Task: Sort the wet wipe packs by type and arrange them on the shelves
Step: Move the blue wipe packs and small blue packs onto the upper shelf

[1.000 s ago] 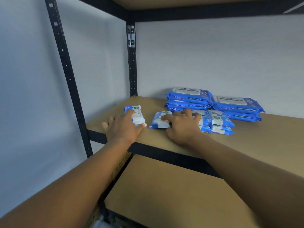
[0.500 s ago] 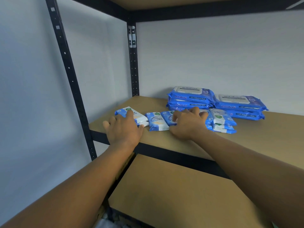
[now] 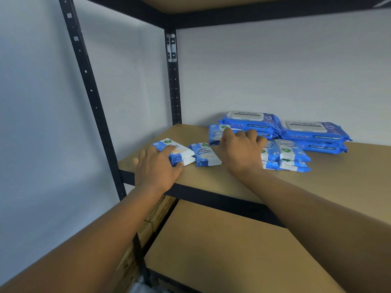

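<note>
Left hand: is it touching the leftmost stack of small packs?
Touching. Head view: the left hand lays its index finger across the leftmost stack, thumb against its near edge.

Both arms outstretched, left grip (image 3: 156,168) palm down, right grip (image 3: 241,153) pinching small pack (image 3: 214,134)
</note>
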Available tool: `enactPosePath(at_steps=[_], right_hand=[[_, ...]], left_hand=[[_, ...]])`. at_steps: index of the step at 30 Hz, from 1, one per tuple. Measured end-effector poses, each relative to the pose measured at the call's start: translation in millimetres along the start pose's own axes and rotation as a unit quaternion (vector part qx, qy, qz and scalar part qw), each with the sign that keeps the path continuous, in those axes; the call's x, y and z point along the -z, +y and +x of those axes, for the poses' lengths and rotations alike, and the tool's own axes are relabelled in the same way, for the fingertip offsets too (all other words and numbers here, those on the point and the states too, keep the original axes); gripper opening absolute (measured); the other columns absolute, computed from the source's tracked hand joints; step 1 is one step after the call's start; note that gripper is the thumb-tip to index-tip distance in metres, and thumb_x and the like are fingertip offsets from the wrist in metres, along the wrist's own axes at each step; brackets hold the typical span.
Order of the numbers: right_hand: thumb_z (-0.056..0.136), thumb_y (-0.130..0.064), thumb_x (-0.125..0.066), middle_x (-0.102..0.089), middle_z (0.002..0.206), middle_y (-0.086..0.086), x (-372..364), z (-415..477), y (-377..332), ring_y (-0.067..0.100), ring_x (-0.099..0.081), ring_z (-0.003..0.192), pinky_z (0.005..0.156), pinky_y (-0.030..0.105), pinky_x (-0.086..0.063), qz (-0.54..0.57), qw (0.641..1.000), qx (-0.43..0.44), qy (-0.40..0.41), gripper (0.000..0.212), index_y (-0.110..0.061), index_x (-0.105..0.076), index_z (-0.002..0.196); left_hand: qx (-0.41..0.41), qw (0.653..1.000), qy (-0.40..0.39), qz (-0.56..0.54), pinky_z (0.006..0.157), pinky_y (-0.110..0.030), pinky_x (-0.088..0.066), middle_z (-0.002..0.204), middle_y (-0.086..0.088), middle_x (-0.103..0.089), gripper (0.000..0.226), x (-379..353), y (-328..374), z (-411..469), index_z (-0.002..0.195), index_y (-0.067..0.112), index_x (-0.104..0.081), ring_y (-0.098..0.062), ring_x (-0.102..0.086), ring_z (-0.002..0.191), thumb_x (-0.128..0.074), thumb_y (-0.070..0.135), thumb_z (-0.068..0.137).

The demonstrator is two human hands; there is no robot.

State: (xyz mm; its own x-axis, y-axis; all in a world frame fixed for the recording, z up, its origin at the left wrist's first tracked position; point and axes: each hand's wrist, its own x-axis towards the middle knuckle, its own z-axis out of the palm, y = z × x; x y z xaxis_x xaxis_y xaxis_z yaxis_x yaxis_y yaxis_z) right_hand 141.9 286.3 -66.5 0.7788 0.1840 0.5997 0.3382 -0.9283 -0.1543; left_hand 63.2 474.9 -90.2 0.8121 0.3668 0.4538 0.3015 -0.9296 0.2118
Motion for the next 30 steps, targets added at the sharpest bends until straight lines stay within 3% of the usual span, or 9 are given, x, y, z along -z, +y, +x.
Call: enactPosePath(at_steps=[4, 6, 10, 15, 19, 23, 25, 28, 30], right_hand=[[0.096, -0.029, -0.041, -0.061, 0.114, 0.006, -9, -2, -18, 0.032, -0.036, 0.113, 0.090, 0.047, -0.023, 0.042, 0.995, 0.029, -0.091, 0.020, -0.023, -0.051, 0.111], [0.089, -0.048, -0.047, -0.058, 0.120, 0.004, -12, -3, -25, 0.031, -0.035, 0.118, 0.093, 0.050, -0.024, 0.076, 0.986, -0.011, -0.145, 0.032, -0.028, -0.047, 0.113], [0.073, -0.080, -0.050, -0.056, 0.125, 0.005, -19, -4, -35, 0.032, -0.037, 0.121, 0.092, 0.050, -0.025, 0.016, 0.987, -0.008, -0.158, 0.067, -0.030, -0.036, 0.116], [0.080, -0.063, -0.058, -0.060, 0.116, 0.007, -14, 2, -30, 0.034, -0.040, 0.119, 0.096, 0.052, -0.025, 0.017, 0.985, -0.027, -0.172, 0.054, -0.028, -0.033, 0.113], [0.075, -0.053, -0.063, -0.057, 0.104, 0.003, 13, 8, -5, 0.032, -0.035, 0.120, 0.103, 0.057, -0.023, -0.025, 0.967, 0.012, -0.253, 0.059, -0.027, -0.034, 0.120], [0.074, -0.027, -0.068, -0.054, 0.091, 0.000, 34, 22, 26, 0.029, -0.033, 0.114, 0.101, 0.055, -0.028, -0.049, 0.943, 0.048, -0.326, 0.048, -0.026, -0.037, 0.111], [0.077, -0.021, -0.064, -0.053, 0.106, 0.003, 31, 28, 33, 0.032, -0.032, 0.120, 0.104, 0.057, -0.027, -0.093, 0.947, 0.051, -0.303, 0.046, -0.026, -0.039, 0.116], [0.081, -0.029, -0.062, -0.034, 0.139, 0.012, 22, 21, 27, 0.039, -0.026, 0.131, 0.106, 0.058, -0.026, -0.152, 0.958, 0.033, -0.240, 0.057, -0.026, -0.037, 0.133], [0.084, -0.040, -0.060, -0.029, 0.139, 0.015, 15, 7, 14, 0.038, -0.029, 0.127, 0.102, 0.053, -0.030, -0.139, 0.975, 0.020, -0.172, 0.060, -0.025, -0.036, 0.136]], left_hand=[[0.063, 0.987, -0.002, -0.146, 0.105, -0.044, -0.034, 0.133, -0.006, -0.038, 0.060, 0, -11, 9, 0.142, 0.038, -0.038, -0.027, -0.033, 0.126, -0.053, 0.053, 0.086], [0.094, 0.970, -0.016, -0.222, 0.106, -0.047, -0.034, 0.138, -0.009, -0.039, 0.050, -3, -22, 23, 0.141, 0.034, -0.037, -0.029, -0.035, 0.128, -0.047, 0.035, 0.092], [0.009, 0.967, -0.143, -0.209, 0.105, -0.049, -0.040, 0.144, -0.008, -0.045, 0.070, -3, -38, 43, 0.148, 0.043, -0.022, -0.033, -0.044, 0.127, -0.055, 0.017, 0.092], [-0.043, 0.966, -0.169, -0.190, 0.110, -0.042, -0.030, 0.151, -0.002, -0.041, 0.071, -2, -35, 55, 0.150, 0.040, -0.026, -0.032, -0.039, 0.135, -0.066, 0.035, 0.092], [-0.080, 0.961, -0.180, -0.195, 0.100, -0.030, -0.039, 0.145, -0.001, -0.050, 0.065, -7, -35, 57, 0.145, 0.035, -0.042, -0.022, -0.050, 0.125, -0.072, 0.034, 0.088], [-0.071, 0.974, -0.166, -0.139, 0.100, -0.037, -0.045, 0.142, 0.000, -0.052, 0.063, -10, -37, 60, 0.139, 0.043, -0.042, -0.024, -0.053, 0.119, -0.072, 0.048, 0.084], [-0.053, 0.980, -0.161, -0.103, 0.099, -0.039, -0.045, 0.140, -0.005, -0.049, 0.064, -11, -36, 61, 0.139, 0.046, -0.040, -0.027, -0.052, 0.117, -0.069, 0.055, 0.083], [-0.004, 0.983, -0.147, -0.113, 0.097, -0.041, -0.047, 0.128, -0.010, -0.045, 0.063, -13, -30, 59, 0.138, 0.045, -0.039, -0.029, -0.053, 0.108, -0.068, 0.054, 0.082], [0.009, 0.988, -0.116, -0.105, 0.095, -0.041, -0.048, 0.113, -0.006, -0.040, 0.060, -14, -21, 54, 0.139, 0.042, -0.041, -0.028, -0.052, 0.102, -0.066, 0.049, 0.085]])
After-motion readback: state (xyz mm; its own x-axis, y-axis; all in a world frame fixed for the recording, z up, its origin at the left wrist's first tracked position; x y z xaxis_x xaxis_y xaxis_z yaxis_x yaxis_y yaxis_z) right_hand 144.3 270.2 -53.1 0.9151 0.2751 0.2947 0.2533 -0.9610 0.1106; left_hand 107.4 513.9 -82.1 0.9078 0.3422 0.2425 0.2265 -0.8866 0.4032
